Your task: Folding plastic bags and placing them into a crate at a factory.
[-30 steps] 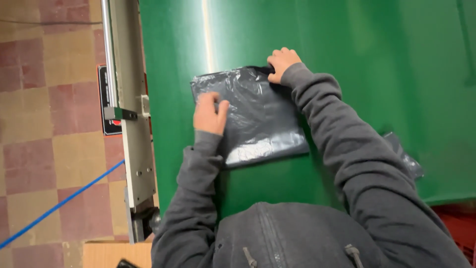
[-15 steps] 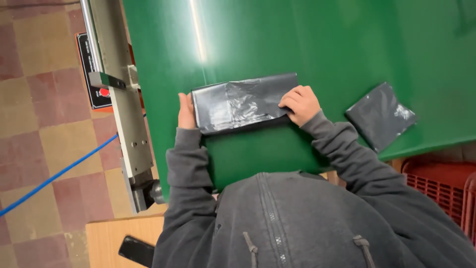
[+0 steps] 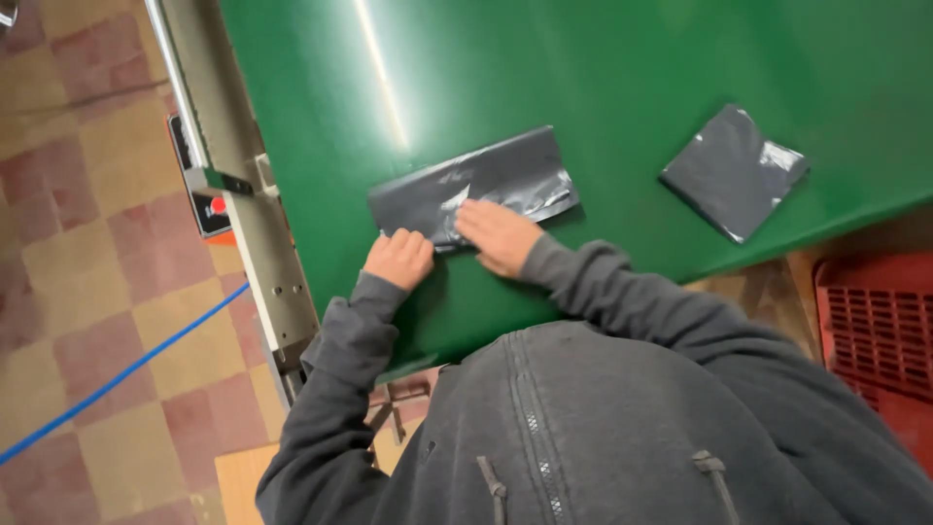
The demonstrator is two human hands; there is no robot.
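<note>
- Green and smooth, the big flat tabletop [image 3: 603,87] fills most of the view, with a bright streak of light across it
- Beside it on the left runs a grey metal rail [image 3: 248,219] with a small box that has a red button [image 3: 216,206], and under that is a floor of red and tan tiles [image 3: 68,243] with a blue line [image 3: 117,374] on it
- A long, thin, shiny dark grey plastic bag folded into a strip [image 3: 476,185] lies flat on the tabletop, close to the near edge, right in front of the person
- The left hand [image 3: 398,258] is curled, with its fingers [image 3: 400,236] bent and their tips on the near left corner of the strip; I cannot tell if it pinches the plastic or just presses it
- The right hand [image 3: 498,233] lies open and flat, palm down, on the near middle of the strip, holding nothing but pressing it to the tabletop
- Both arms in grey hoodie sleeves [image 3: 622,292] reach forward from the body, elbows bent, and the hands sit close together but do not touch
- To do this fold well, I think the flat hand should press firmly so air gets out, while the other hand keeps the corner lined up so the edges match
- Slippery plastic may slide on the smooth top, so slow, even pushing seems best
- A second dark grey plastic bag folded into a square [image 3: 731,173] rests well apart on the right, near the table edge
- A red plastic crate with a grid wall [image 3: 880,331] stands low on the right
</note>
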